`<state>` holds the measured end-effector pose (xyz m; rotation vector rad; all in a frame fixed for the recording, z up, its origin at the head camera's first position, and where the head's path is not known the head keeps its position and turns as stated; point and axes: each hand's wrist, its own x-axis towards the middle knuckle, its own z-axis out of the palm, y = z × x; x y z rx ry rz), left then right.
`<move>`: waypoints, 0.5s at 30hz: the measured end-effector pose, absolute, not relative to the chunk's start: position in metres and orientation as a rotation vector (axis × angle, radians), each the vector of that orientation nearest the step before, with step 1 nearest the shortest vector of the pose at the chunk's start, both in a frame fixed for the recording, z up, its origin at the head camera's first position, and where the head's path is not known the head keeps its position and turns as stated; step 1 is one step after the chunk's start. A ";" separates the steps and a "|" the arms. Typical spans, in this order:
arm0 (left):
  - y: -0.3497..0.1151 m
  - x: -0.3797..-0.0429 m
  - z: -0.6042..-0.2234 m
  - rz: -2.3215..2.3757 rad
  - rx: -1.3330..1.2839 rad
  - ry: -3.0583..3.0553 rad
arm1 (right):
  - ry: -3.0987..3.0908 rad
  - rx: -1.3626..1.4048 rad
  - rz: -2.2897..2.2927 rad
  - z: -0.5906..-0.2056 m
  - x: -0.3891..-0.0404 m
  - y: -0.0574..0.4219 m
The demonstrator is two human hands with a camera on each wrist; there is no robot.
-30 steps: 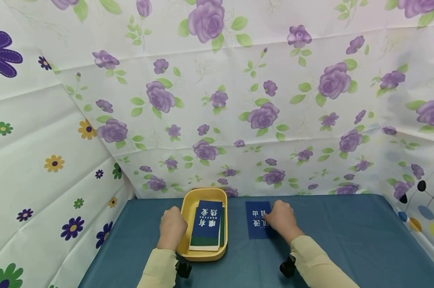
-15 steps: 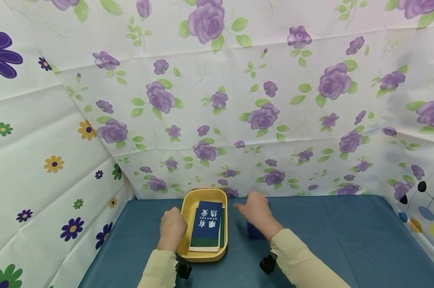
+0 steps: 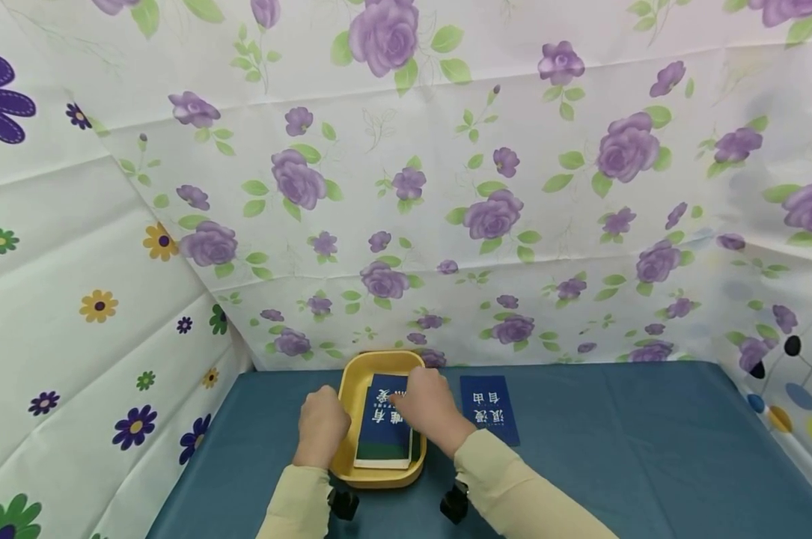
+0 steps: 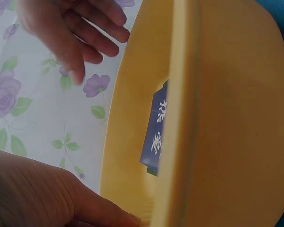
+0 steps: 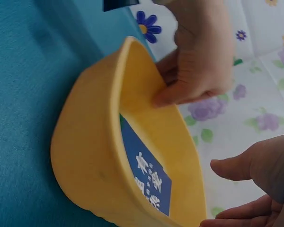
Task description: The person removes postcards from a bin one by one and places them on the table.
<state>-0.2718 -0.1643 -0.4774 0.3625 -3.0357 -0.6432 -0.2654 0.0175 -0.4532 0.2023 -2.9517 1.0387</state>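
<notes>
A yellow plastic basin [image 3: 358, 385] stands on the table with a small pile of books in it. The top book [image 3: 382, 438] is blue with white characters and a green lower part. My left hand [image 3: 322, 428] grips the basin's left rim; in the right wrist view that hand [image 5: 203, 61] has a digit against the inner wall. Over the basin's right side is my right hand [image 3: 431, 408], covering part of the top book in the head view. The right wrist view shows this right hand [image 5: 270, 175] with thumb and fingers apart, holding nothing.
On the table right of the basin lies a blue booklet [image 3: 489, 412] with white characters. The blue-green tablecloth [image 3: 614, 449] meets a flowered sheet [image 3: 446, 314] at the back. Flowered and dotted sheets close off both sides.
My right hand has moved left from the blue booklet to over the basin, uncovering the booklet, which lies in about the same place. The left hand stays at the basin's rim.
</notes>
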 end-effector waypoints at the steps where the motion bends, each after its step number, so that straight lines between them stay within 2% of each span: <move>1: -0.164 -0.272 -0.477 -0.643 0.360 -3.038 | -2.951 0.218 1.010 -0.454 -0.265 0.014; 15: -0.165 -0.273 -0.478 -0.619 0.352 -3.040 | -3.078 0.265 0.721 -0.475 -0.267 -0.019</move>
